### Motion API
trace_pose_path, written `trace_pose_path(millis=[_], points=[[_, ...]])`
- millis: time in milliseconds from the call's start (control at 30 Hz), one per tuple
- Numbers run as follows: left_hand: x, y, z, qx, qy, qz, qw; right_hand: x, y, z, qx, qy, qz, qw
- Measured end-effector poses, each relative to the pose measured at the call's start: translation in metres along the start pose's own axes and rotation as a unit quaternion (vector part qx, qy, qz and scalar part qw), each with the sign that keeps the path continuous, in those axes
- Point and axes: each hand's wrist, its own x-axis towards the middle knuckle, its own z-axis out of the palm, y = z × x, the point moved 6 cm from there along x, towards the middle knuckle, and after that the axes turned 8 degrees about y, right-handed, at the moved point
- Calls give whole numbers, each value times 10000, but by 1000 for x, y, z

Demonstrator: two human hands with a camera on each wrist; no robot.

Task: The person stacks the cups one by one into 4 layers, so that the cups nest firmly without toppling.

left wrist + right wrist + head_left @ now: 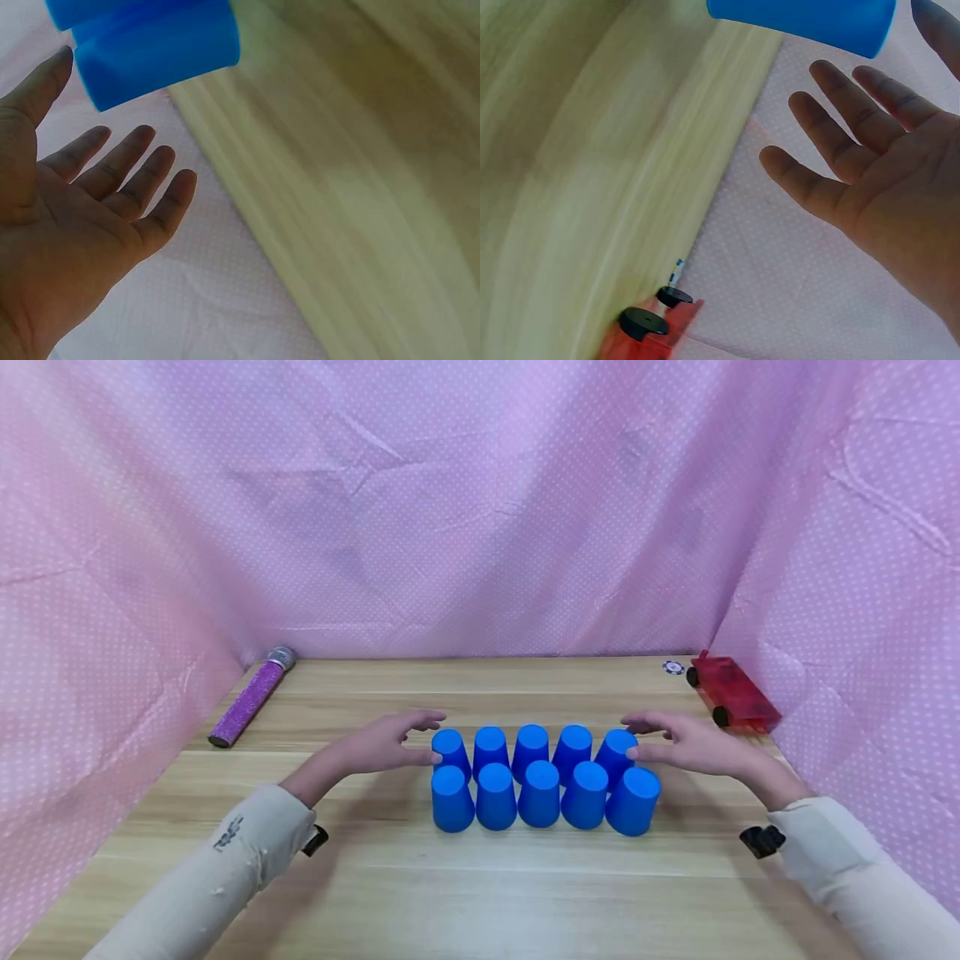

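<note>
Cups, blue: ten. From my remote station I count five in the near row (pixel 540 797) and five in the far row (pixel 532 753), all between the two hands on the desk (pixel 480 893).

Hands: two, both released. I see the left hand (pixel 382 743) and the right hand (pixel 697 745) reach in from either side of the cups, palms facing each other, fingers loosely extended, thumbs held apart. Each thumb tip lies at the end cup of the far row on its side; whether it touches, I cannot tell.

Sleeves, pale: two, the left (pixel 202 877) and the right (pixel 847 860), slanting forward and inward behind the hands.

Orientation of cups: inverted, flat closed ends up, wider mouths down; long axes upright. The rows run crosswise from the left hand's side to the right's.

Microphone (pixel 251 697), purple with a silver head: one, outside and beyond the left hand, lying down, its long axis slanting, head at the far end.

Toy car (pixel 731 689), red: one, beyond and outside the right hand, two black wheels (pixel 721 717) visible in my head view.

Round chip (pixel 673 667), black and white: one, beyond the right hand, just beside the car's far end.
</note>
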Motion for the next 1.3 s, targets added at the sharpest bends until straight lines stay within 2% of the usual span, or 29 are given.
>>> trace_pose_path(millis=[200,367,700,967,1133,1300], points=[[3,-6,7,-103,1,-27,9999,5,3,6,184,-177,228,9994],[5,-8,9,-195,5,4,9998,9,3,9,267,-254,203,9991],[8,-7,12,-411,-17,29,9991,12,5,11,390,-359,218,9984],[12,-6,15,-466,-33,39,9989,12,12,14,691,-557,361,9954],[14,-9,14,-459,-52,57,9989,13,15,15,763,-577,387,9947],[18,-12,3,-440,-22,159,9989,14,18,16,787,-631,446,9939]])
